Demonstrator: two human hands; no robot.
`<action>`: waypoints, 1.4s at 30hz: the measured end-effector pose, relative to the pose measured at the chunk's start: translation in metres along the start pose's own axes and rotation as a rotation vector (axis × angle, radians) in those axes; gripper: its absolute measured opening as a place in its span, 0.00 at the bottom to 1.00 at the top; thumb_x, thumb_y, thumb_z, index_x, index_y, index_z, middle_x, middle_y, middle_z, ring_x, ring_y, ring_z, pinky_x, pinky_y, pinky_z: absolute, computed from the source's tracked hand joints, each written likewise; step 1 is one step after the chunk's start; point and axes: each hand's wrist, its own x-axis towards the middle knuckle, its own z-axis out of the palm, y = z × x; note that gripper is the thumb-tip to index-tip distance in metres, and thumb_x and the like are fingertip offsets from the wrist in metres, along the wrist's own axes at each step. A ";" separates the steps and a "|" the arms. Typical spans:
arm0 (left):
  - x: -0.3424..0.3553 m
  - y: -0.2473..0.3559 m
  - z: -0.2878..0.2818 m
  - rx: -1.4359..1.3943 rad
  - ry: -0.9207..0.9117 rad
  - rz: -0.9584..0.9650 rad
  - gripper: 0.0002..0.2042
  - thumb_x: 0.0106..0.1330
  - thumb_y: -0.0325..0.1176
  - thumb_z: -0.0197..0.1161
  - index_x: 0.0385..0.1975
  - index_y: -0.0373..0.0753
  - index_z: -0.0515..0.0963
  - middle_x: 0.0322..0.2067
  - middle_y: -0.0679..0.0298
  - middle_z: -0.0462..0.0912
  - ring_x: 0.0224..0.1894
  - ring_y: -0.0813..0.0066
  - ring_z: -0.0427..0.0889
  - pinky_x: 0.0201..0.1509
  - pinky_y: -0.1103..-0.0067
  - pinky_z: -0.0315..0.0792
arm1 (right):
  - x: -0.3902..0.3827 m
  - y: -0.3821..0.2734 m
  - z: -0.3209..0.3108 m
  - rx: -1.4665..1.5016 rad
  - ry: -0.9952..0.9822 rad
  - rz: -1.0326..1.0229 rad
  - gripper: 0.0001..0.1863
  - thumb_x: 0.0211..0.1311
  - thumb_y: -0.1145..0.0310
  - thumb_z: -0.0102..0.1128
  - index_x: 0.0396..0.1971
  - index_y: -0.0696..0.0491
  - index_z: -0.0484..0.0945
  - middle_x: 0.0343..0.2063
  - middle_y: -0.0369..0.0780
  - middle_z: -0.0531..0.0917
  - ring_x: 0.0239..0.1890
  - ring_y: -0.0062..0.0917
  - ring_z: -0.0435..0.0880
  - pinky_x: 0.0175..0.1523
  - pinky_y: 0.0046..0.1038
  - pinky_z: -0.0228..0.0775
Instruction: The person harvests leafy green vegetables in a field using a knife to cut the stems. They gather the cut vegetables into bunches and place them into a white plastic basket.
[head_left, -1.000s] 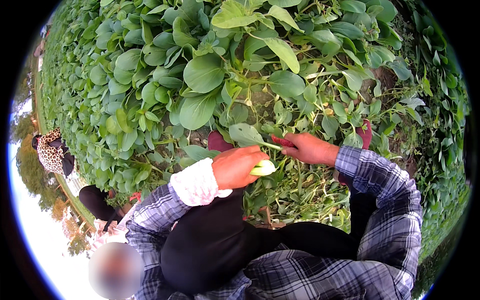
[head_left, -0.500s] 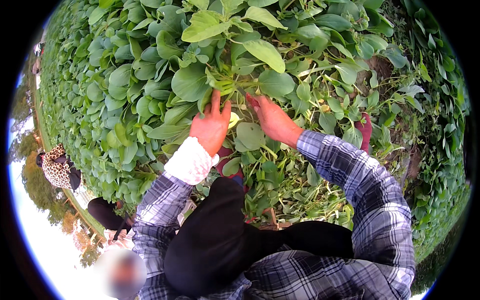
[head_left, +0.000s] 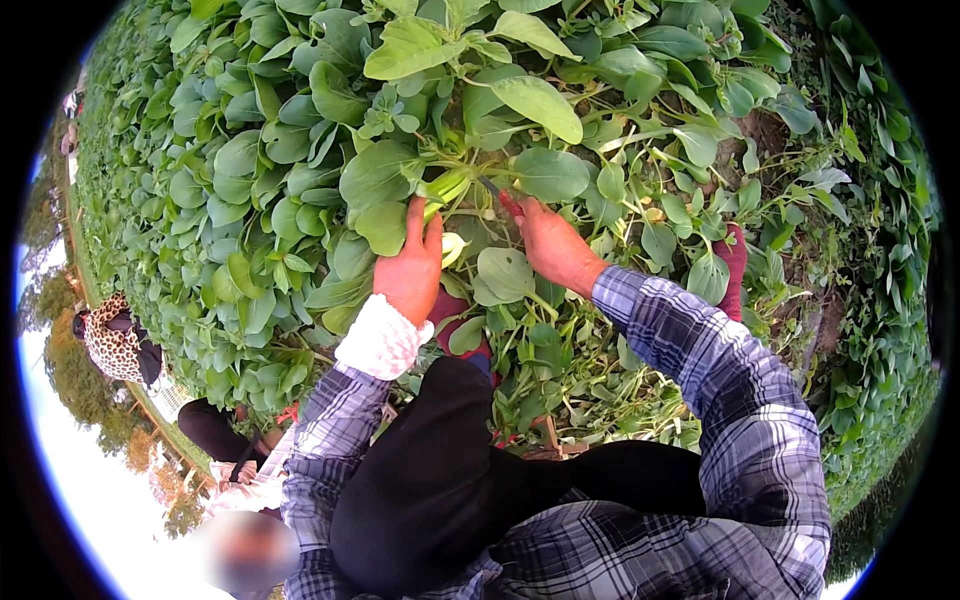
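Note:
My right hand is closed around the red handle of a small knife. Its thin dark blade points up and left, against the base of a leafy green with pale green stalks. Close by on the left, my left hand has its index finger and thumb at those stalks and seems to grip them; its other fingers are hidden beneath the hand. Broad round leaves spread from the plant to both sides. A pale yellowish leaf shows just right of the left thumb.
Dense leafy greens fill the bed ahead and left. Cut or fallen greens lie between my legs, near a low wooden piece. My maroon-covered foot rests at the right. Other people, one in a leopard-print top, crouch at the left.
My left hand has shifted slightly down and left, and the stalks beside it lean over with a leaf turned outward. The knife blade shows more clearly at the plant's base.

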 end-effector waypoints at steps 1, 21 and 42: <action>-0.002 -0.002 0.001 -0.012 0.009 -0.009 0.23 0.51 0.24 0.58 0.51 0.38 0.72 0.60 0.56 0.63 0.52 0.55 0.74 0.47 0.73 0.76 | 0.002 -0.003 0.002 0.004 0.012 -0.004 0.13 0.66 0.72 0.44 0.46 0.64 0.63 0.32 0.59 0.76 0.35 0.54 0.77 0.40 0.46 0.68; -0.020 -0.010 0.022 -0.183 -0.035 -0.051 0.38 0.47 0.30 0.69 0.62 0.44 0.62 0.57 0.49 0.63 0.52 0.48 0.73 0.49 0.63 0.74 | 0.020 -0.012 0.023 0.038 -0.004 0.040 0.12 0.64 0.71 0.45 0.44 0.61 0.71 0.35 0.55 0.78 0.39 0.50 0.78 0.43 0.39 0.71; -0.040 -0.012 0.020 -0.521 0.011 -0.133 0.35 0.46 0.28 0.70 0.58 0.40 0.67 0.61 0.55 0.64 0.57 0.53 0.70 0.57 0.68 0.69 | 0.025 -0.005 0.021 0.158 -0.016 0.134 0.20 0.67 0.55 0.51 0.46 0.57 0.68 0.35 0.42 0.79 0.25 0.32 0.80 0.29 0.29 0.70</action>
